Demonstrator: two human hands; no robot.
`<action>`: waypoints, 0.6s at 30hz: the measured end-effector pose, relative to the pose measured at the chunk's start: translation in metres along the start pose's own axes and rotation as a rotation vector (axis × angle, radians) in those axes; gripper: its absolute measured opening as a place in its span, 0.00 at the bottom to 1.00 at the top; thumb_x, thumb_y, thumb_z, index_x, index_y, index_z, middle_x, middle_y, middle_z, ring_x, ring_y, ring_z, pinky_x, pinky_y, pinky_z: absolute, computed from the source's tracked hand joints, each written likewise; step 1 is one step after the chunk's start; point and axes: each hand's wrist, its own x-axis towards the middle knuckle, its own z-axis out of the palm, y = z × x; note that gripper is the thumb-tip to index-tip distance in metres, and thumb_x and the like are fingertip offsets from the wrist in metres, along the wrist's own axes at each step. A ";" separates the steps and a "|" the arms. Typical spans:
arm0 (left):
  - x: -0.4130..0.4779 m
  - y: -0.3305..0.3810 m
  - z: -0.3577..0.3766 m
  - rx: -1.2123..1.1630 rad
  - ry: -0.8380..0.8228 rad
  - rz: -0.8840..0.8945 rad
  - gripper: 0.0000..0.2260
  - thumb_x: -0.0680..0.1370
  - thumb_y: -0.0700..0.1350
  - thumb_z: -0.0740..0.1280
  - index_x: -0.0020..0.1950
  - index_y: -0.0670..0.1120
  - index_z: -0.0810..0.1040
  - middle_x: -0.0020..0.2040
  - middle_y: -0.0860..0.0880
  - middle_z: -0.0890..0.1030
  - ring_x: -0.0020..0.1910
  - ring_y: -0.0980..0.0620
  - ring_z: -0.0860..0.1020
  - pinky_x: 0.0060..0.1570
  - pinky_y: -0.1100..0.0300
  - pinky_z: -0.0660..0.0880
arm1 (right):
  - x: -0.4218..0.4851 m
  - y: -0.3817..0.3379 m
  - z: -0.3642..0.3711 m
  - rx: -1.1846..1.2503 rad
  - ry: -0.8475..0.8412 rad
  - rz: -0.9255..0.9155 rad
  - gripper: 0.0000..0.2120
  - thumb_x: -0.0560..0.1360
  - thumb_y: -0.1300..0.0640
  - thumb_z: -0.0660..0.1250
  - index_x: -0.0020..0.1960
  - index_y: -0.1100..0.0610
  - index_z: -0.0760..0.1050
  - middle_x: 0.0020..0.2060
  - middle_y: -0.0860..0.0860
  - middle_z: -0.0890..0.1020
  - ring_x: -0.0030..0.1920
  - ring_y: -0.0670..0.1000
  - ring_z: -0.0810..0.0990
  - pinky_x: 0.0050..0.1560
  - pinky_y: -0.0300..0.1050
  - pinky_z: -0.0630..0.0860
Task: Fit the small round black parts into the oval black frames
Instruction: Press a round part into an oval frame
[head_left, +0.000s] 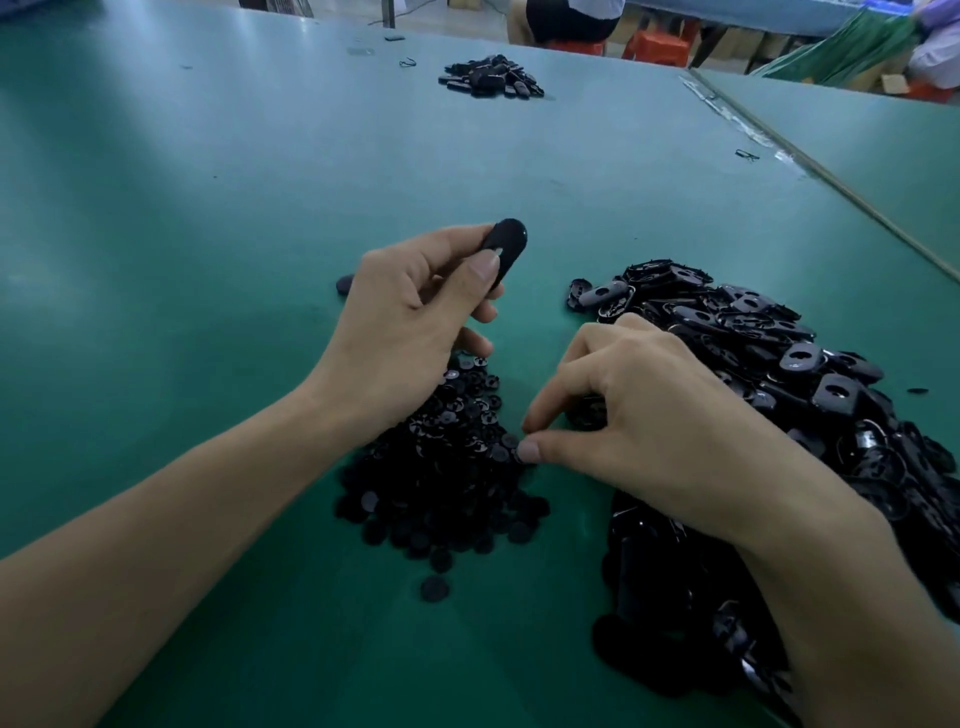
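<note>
From the head view, the left hand (410, 322) is raised above the green table (208, 208) and pinches one oval black frame (506, 249) between thumb and curled fingers. The right hand (639, 415) reaches down to the pile of small round parts (441, 483), toward the table's near edge. Its thumb and forefinger are narrow, tips almost meeting; if a part is between them, I cannot tell. A heap of oval frames (779, 364) lies toward the right edge, and another dark heap (491, 77) near the far edge.

My single head-worn camera, wide-angle, looked forward and down over the green table (208, 234), sat close above its near side, took in its far edge and right edge.
</note>
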 end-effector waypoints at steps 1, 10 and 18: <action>0.000 0.000 0.000 0.008 -0.002 0.001 0.10 0.83 0.39 0.64 0.57 0.53 0.80 0.36 0.58 0.80 0.37 0.61 0.77 0.35 0.65 0.78 | 0.000 0.000 0.000 -0.002 -0.027 0.006 0.06 0.68 0.40 0.76 0.41 0.41 0.84 0.40 0.42 0.75 0.47 0.42 0.67 0.48 0.33 0.64; 0.000 -0.001 -0.001 -0.001 0.024 0.007 0.08 0.78 0.37 0.70 0.52 0.49 0.78 0.38 0.52 0.83 0.37 0.56 0.82 0.36 0.63 0.79 | 0.000 -0.004 0.003 -0.078 -0.117 -0.009 0.05 0.74 0.43 0.72 0.47 0.42 0.84 0.41 0.42 0.73 0.45 0.43 0.64 0.46 0.38 0.63; -0.001 0.001 -0.001 0.083 0.015 0.044 0.11 0.79 0.35 0.70 0.52 0.51 0.83 0.35 0.57 0.84 0.34 0.59 0.79 0.38 0.68 0.77 | 0.001 -0.004 0.006 0.114 0.068 -0.026 0.05 0.75 0.52 0.69 0.43 0.47 0.82 0.38 0.43 0.78 0.42 0.42 0.74 0.42 0.32 0.66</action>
